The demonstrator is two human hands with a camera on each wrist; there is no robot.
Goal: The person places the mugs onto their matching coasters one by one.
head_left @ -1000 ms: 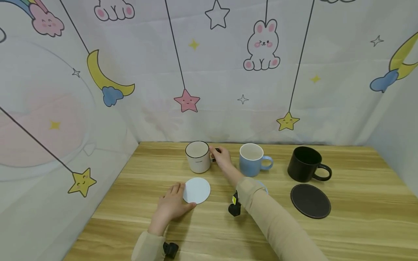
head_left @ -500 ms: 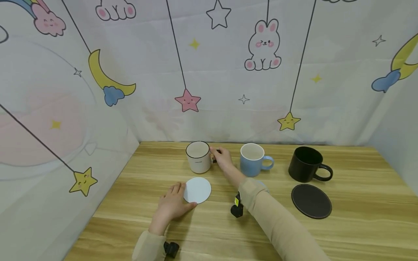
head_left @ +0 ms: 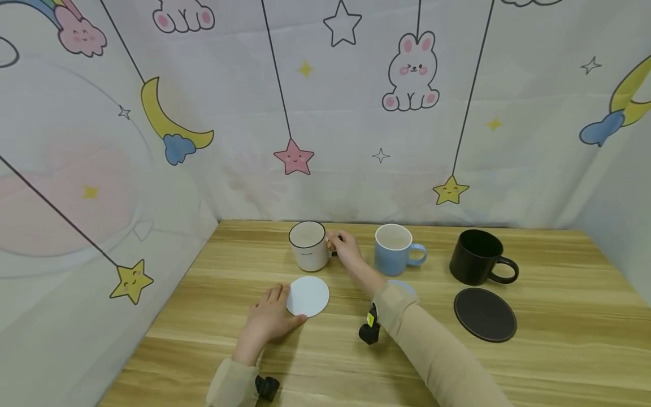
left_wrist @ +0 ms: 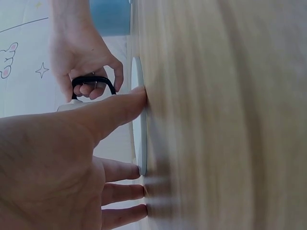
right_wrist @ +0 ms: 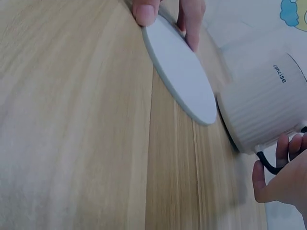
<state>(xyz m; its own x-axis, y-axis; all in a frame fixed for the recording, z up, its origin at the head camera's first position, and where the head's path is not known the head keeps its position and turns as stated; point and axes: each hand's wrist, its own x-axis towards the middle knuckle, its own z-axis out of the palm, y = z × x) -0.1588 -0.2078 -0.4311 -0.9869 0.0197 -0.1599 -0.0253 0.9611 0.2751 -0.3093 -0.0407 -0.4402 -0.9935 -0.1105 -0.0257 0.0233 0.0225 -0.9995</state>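
Observation:
At the back left of the table, a white ribbed mug (head_left: pixel 309 257) with a dark rim and a small printed word stands upright. My right hand (head_left: pixel 348 250) grips its black handle (left_wrist: pixel 92 79), fingers passing through the loop in the left wrist view. In front of the mug lies a round white coaster (head_left: pixel 311 296), flat on the wood. My left hand (head_left: pixel 269 317) rests at the coaster's left side, fingers extended. Its thumb (left_wrist: pixel 125 104) and index fingertip touch the coaster's edge, while the other fingertips sit on the table.
Right of the white mug stands a light blue mug (head_left: pixel 390 257), with a blue coaster (head_left: pixel 404 286) partly hidden by the right sleeve. Farther right are a black mug (head_left: pixel 469 261) and a black coaster (head_left: pixel 485 315). A printed cloth (head_left: pixel 346 198) hangs behind the table (head_left: pixel 325 362).
The white mug has turned slightly, its handle and my right hand shifting a little. More of the blue coaster shows beside the sleeve. My left hand stays at the white coaster.

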